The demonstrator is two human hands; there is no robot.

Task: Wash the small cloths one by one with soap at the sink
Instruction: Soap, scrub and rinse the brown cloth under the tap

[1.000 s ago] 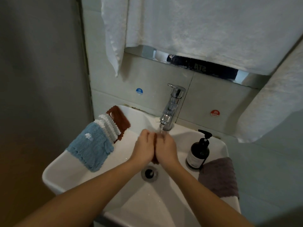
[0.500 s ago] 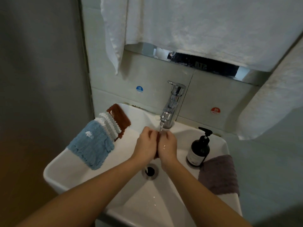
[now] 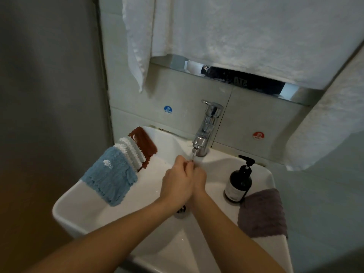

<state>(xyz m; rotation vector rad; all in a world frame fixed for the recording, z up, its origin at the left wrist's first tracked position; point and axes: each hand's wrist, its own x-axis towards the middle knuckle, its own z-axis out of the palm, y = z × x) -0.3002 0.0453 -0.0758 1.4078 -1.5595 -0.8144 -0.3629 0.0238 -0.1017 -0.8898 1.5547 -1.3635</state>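
**Cloth rubbed between both hands under running tap**

Far left rim of the sink (image 3: pixel 65 211): three cloths waiting, overlapping in a row. Blue cloth (image 3: pixel 110 179) nearest, draped over the rim edge; white ribbed cloth (image 3: pixel 131 152) behind it, part under it; rust-brown cloth (image 3: pixel 143 141) farthest, against the wall side.

Centre: left hand (image 3: pixel 176 186) and right hand (image 3: pixel 199 181) pressed together over the basin, just under the tap (image 3: pixel 206 129). Thin water stream hits the fingertips. Fingers of both curl inward, clamped around a small cloth, but it's almost fully hidden in the now view; only a dark sliver shows between the knuckles, colour hard to call. Drain is partly covered by the wrists.

Right: dark soap pump bottle (image 3: pixel 239 183) upright on the rim, grey-purple cloth (image 3: pixel 263 212) lying just beside it, touching its base, hanging over the near right edge.

Handling, my read: cloths are light, soft, floppy, heavier and droopy once soaked, slick with soap. Best bunched in the palms or pinched at an edge. Blue one looks easiest to take by its overhanging corner. Pump bottle likely slippery with wet hands.
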